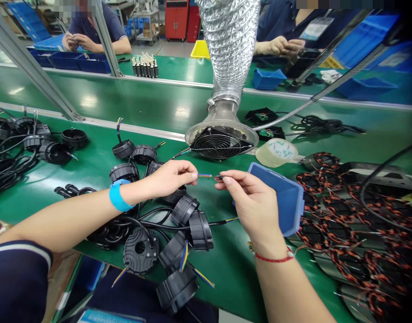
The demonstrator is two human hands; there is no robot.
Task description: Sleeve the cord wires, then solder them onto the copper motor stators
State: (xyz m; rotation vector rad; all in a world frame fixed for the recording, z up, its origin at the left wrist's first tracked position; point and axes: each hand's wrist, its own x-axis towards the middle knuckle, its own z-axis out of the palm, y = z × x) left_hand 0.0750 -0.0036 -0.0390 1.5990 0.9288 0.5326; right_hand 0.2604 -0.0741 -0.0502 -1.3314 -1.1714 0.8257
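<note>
My left hand (175, 179), with a blue band on its wrist, pinches thin coloured wires (204, 175) that stick out to the right. Facing it, my right hand (251, 199) has thumb and forefinger pinched on a small dark piece (218, 176) close to the wire tips; its kind is too small to make out, and I cannot tell whether it touches them. Below both hands lie several round black caps (201, 229) with black cables and blue, yellow and brown wire ends. One cap (141, 250) lies with its ribbed face up.
A fume hood with a fan grille (222, 143) hangs just beyond my hands under a silver duct (229, 45). Copper-wound coils (340, 204) crowd the right, beside a blue tray (290, 206) and a tape roll (276, 151). More cabled caps (54, 152) lie left. Two people work opposite.
</note>
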